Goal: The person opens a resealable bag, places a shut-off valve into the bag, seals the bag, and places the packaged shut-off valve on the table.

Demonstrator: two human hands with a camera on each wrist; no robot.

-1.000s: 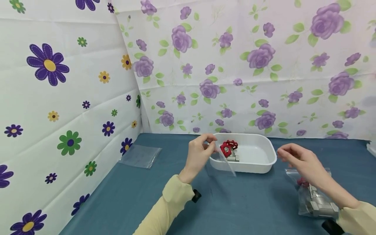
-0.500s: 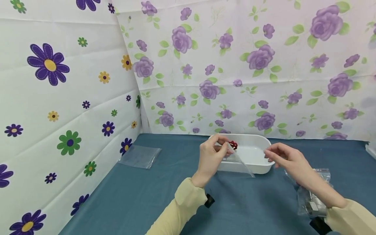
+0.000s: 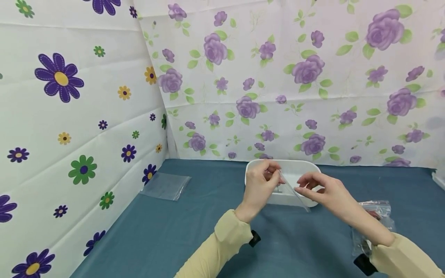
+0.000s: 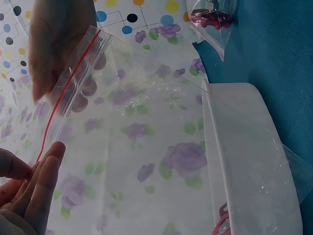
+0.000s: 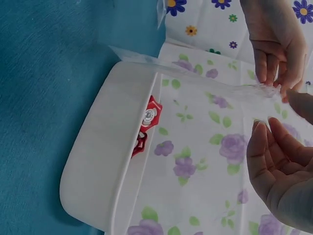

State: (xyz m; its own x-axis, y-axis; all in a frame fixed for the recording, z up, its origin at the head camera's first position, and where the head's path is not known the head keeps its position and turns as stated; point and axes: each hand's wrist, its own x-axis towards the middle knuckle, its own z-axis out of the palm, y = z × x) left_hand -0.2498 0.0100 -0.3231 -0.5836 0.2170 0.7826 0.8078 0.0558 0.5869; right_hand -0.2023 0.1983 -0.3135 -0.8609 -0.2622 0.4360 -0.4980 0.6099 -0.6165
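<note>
A clear zip bag [image 4: 73, 78] with a red strip along its seal hangs tilted from my left hand [image 3: 259, 189], whose thumb and fingers pinch one end of the seal. My right hand [image 3: 328, 193] is beside the bag's other side, fingers bent and thumb apart from them. Its fingertips [image 4: 90, 88] show through the plastic in the left wrist view; whether they touch it I cannot tell. Behind both hands stands a white tray [image 5: 98, 152]. Red handwheels [image 5: 150, 115] show inside the tray in the right wrist view; the hands mostly hide them in the head view.
A flat clear bag [image 3: 165, 186] lies at the left on the blue tablecloth [image 3: 146, 235]. Another bag [image 3: 377, 210], with a metal valve and red handle in it, lies under my right forearm. Flowered cloths [image 3: 243, 77] rise behind and at the left.
My left hand has moved right with the bag, in front of the tray. My right hand has moved left, toward the bag, and its forearm now covers more of the bagged valve.
</note>
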